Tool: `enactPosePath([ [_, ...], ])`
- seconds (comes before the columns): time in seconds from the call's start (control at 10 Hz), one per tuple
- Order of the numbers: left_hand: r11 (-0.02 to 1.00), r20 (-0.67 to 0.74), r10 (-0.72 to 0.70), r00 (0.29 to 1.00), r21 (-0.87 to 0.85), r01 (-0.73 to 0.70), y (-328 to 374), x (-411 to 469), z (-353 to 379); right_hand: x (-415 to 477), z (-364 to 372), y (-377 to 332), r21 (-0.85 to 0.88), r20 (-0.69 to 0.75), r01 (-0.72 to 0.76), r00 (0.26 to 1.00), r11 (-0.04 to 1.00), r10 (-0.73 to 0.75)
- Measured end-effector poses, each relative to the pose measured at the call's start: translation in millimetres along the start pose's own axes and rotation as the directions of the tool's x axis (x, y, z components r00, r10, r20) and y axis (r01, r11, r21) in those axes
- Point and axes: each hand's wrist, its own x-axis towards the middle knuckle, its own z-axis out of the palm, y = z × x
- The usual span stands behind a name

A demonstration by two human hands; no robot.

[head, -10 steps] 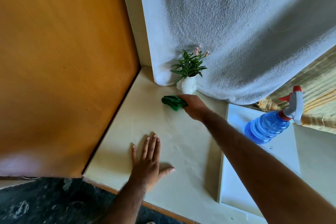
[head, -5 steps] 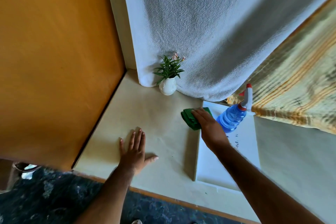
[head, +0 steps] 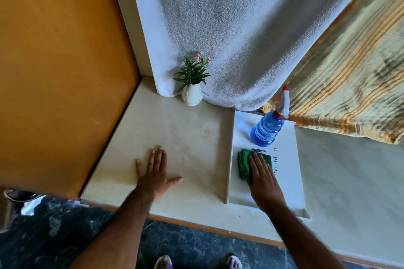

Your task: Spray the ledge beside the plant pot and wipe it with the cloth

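The cream ledge (head: 188, 137) runs from the orange wall to a white board. A small white plant pot (head: 192, 96) with green leaves stands at its back, against a white towel. My right hand (head: 263, 178) lies flat on a folded green cloth (head: 244, 164), pressing it onto the white board (head: 286, 172). The blue spray bottle (head: 267, 130) with a white and red trigger stands on the board just behind the cloth. My left hand (head: 155, 172) rests palm down on the ledge, fingers spread, holding nothing.
An orange wooden panel (head: 61, 61) closes the left side. A white towel (head: 229, 28) and a striped yellow curtain (head: 349, 72) hang at the back. Black marks (head: 275, 157) show on the board. The ledge's front edge (head: 196, 225) drops to a dark marbled floor, where my feet show.
My right hand has slid the green cloth from beside the plant pot rightward and toward me, onto the white board. My left hand has stayed flat on the ledge.
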Motion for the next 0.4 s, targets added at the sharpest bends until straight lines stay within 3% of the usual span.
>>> enactPosePath([
  [0.3, 1.0, 0.057, -0.022, 0.998, 0.018, 0.021, 6.7, -3.6, -14.0, 1.3, -7.7, -8.2, -0.155, 0.157, -0.018, 0.987, 0.988, 0.043],
  [0.4, 0.999, 0.001, -0.001, 1.0, -0.05, 0.001, 14.9, -11.2, -36.4, 10.0, -32.8, -16.6, -0.128, 0.145, 0.004, 0.989, 0.992, 0.015],
])
